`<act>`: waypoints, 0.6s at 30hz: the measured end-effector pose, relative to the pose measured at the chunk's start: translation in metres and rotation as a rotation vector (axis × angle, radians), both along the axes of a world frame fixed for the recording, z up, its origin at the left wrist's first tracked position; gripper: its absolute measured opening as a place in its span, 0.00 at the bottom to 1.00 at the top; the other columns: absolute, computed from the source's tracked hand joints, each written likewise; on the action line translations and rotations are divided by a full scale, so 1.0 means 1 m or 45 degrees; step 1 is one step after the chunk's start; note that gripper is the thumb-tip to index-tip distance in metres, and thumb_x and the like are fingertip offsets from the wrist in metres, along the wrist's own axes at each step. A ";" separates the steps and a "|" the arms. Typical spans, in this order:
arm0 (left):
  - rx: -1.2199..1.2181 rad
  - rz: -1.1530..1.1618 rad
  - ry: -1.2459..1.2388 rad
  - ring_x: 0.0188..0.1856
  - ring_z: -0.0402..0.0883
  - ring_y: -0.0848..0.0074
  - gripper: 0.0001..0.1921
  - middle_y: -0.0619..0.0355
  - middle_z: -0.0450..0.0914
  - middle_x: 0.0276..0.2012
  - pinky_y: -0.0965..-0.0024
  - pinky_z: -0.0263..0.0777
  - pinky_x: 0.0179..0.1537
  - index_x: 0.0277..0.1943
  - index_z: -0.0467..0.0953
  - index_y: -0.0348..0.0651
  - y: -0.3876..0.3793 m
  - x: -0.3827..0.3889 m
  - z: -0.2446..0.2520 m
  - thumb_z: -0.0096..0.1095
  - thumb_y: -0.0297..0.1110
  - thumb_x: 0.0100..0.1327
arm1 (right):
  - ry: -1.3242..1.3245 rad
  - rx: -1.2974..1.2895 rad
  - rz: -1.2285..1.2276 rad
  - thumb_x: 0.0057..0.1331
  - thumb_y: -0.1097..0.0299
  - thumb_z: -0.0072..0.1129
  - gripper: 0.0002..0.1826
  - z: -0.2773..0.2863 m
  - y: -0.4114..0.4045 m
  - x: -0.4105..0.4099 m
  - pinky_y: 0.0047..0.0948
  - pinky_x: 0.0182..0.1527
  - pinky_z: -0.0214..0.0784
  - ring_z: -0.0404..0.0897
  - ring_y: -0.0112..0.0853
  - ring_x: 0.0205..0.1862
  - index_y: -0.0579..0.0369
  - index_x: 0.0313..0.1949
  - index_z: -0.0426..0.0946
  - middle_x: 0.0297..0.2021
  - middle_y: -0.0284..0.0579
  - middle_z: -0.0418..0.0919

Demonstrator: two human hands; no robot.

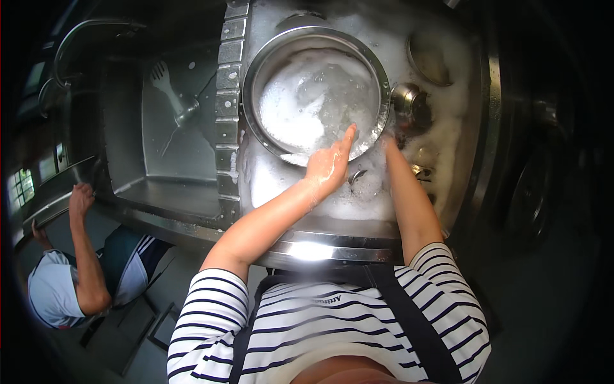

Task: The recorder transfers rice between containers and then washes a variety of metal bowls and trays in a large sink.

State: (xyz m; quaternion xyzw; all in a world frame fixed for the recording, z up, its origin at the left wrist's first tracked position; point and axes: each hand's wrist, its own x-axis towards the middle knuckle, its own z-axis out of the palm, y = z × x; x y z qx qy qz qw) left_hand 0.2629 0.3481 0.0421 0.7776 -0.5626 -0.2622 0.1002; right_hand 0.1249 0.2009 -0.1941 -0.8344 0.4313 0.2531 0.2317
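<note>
A large round stainless steel pot [249, 115] sits in the sudsy sink basin, with foam and cloudy water inside it. My left hand [330, 161] grips the pot's near rim, its index finger stretched over the inside and its other fingers curled out of sight. My right hand [391, 140] is beside the pot's right side, mostly hidden in suds, so what it holds does not show. Just beyond that hand, a small shiny metal vessel [407, 108] pokes out of the foam. A curved metal piece [357, 176] shows between my forearms.
Left of a ridged metal divider [226, 104], a second steel basin [182, 144] holds a pale fork-ended utensil [168, 89]. A partly sunken round dish [429, 60] lies at the far right. A curved faucet [60, 53] rises at far left. Another person [72, 283] stands at lower left.
</note>
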 end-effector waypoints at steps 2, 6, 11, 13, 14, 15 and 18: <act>-0.202 -0.048 0.025 0.27 0.75 0.58 0.28 0.51 0.74 0.25 0.60 0.67 0.28 0.54 0.62 0.45 -0.034 -0.013 0.041 0.58 0.29 0.47 | -0.060 -0.338 -0.110 0.52 0.66 0.51 0.17 -0.051 -0.027 -0.073 0.28 0.42 0.64 0.72 0.34 0.38 0.61 0.41 0.72 0.38 0.49 0.74; -0.390 0.264 -0.295 0.23 0.74 0.60 0.14 0.54 0.72 0.16 0.62 0.63 0.24 0.20 0.70 0.42 -0.003 0.043 0.086 0.60 0.43 0.49 | -1.461 0.401 -1.121 0.50 0.72 0.50 0.31 0.198 0.062 0.015 0.26 0.43 0.63 0.69 0.29 0.38 0.66 0.54 0.54 0.38 0.44 0.70; -0.215 0.568 -0.025 0.20 0.74 0.58 0.26 0.50 0.73 0.15 0.60 0.64 0.21 0.16 0.73 0.42 -0.030 0.030 0.110 0.45 0.54 0.59 | -1.420 -0.330 -0.402 0.52 0.60 0.55 0.37 0.284 0.122 0.040 0.51 0.58 0.37 0.47 0.56 0.58 0.56 0.59 0.49 0.60 0.59 0.43; -0.188 0.495 0.017 0.19 0.74 0.59 0.29 0.50 0.73 0.14 0.61 0.63 0.20 0.16 0.75 0.43 -0.023 0.023 0.118 0.39 0.57 0.60 | -1.337 -0.601 -0.166 0.53 0.60 0.55 0.33 0.295 0.127 0.051 0.50 0.58 0.42 0.51 0.54 0.57 0.58 0.56 0.54 0.59 0.58 0.50; -0.249 0.526 0.080 0.18 0.73 0.59 0.29 0.50 0.72 0.13 0.62 0.62 0.20 0.15 0.74 0.42 -0.022 0.023 0.122 0.40 0.57 0.59 | -1.338 -0.610 -0.183 0.53 0.60 0.55 0.33 0.302 0.118 0.050 0.50 0.58 0.42 0.51 0.54 0.57 0.58 0.56 0.54 0.59 0.58 0.50; -0.300 0.559 0.139 0.17 0.72 0.59 0.29 0.50 0.71 0.12 0.62 0.61 0.19 0.15 0.74 0.42 -0.015 0.026 0.126 0.42 0.57 0.59 | -1.398 -0.650 -0.204 0.53 0.60 0.55 0.32 0.311 0.109 0.054 0.48 0.57 0.46 0.55 0.53 0.55 0.59 0.55 0.56 0.57 0.57 0.53; -0.279 0.583 0.114 0.14 0.68 0.65 0.26 0.54 0.68 0.09 0.67 0.59 0.19 0.14 0.74 0.42 0.007 0.031 0.142 0.53 0.58 0.52 | -1.576 -0.457 -0.600 0.58 0.59 0.51 0.23 0.306 0.044 0.061 0.34 0.50 0.59 0.69 0.45 0.46 0.63 0.47 0.65 0.44 0.57 0.69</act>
